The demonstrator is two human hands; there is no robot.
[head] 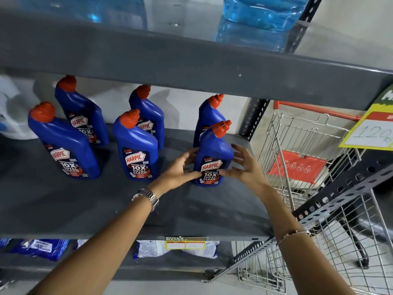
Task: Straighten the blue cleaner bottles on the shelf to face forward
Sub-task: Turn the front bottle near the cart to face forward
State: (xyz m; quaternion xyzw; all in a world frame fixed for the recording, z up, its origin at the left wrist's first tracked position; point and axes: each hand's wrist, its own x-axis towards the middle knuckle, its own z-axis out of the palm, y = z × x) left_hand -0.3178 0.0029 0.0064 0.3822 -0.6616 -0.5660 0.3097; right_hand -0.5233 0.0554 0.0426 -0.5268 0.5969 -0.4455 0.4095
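Shelf [106, 201]: 2 hands cupping bottle [212, 154]

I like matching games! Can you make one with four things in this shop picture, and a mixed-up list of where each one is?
Things:
1. front right blue bottle
2. wristwatch
3. shopping cart
4. yellow price sign

Places:
A. right of the shelf
B. between the left hand and right hand
C. hanging at the far right edge
D. on the left wrist

Pairs: 1-B, 2-D, 3-A, 4-C
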